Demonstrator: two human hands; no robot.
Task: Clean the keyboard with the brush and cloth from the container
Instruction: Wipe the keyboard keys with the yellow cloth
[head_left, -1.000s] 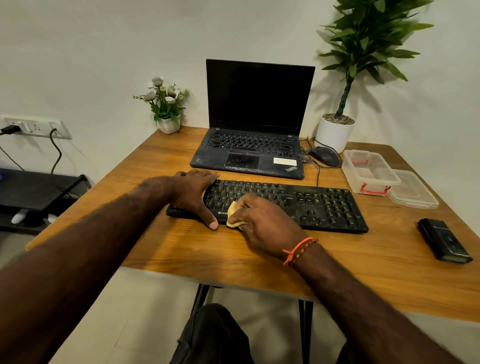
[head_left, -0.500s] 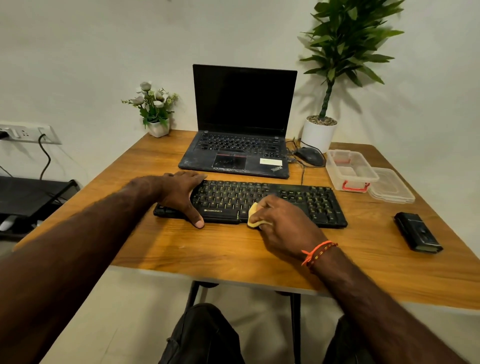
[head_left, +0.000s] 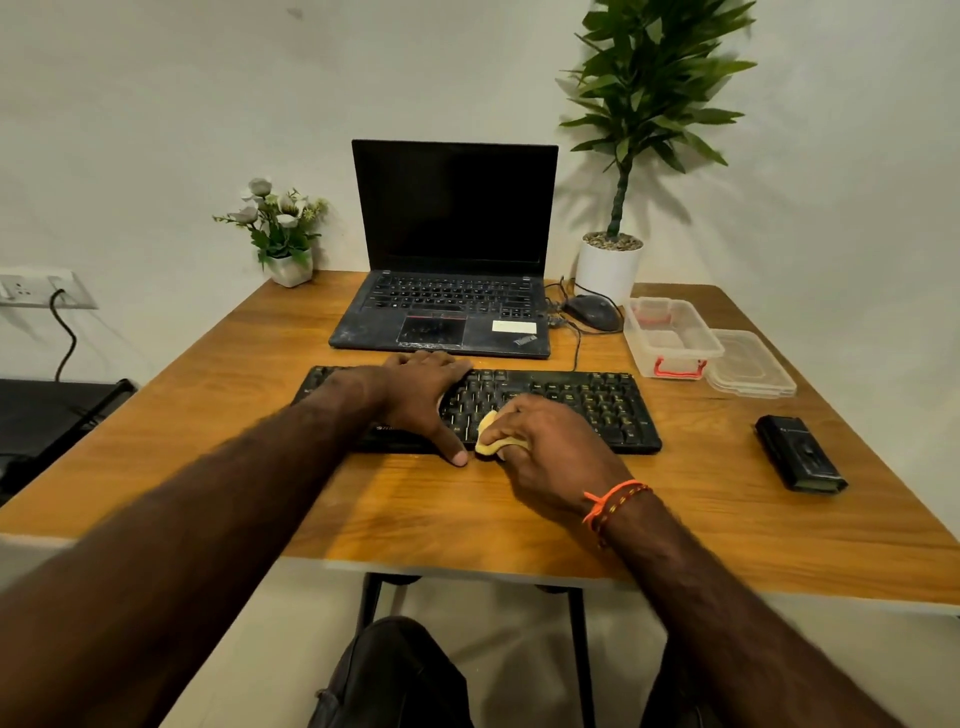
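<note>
1. Now the right hand (head_left: 545, 441), fingers curled around the yellow cloth (head_left: 491, 439), has slid back left to the keyboard's (head_left: 597, 405) front edge, at centre frame.
2. Meanwhile the left hand (head_left: 421, 395) has moved inward, lying flat and spread on the left keys, steadying.
3. Wiping seems underway; the container (head_left: 670, 338) sits open at right, and no brush is visible.

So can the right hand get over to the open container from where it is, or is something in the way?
Probably yes. The right hand grips the cloth at the keyboard, and the container sits open past the keyboard's right end. Only low keys lie between, but the hand is full.
</note>
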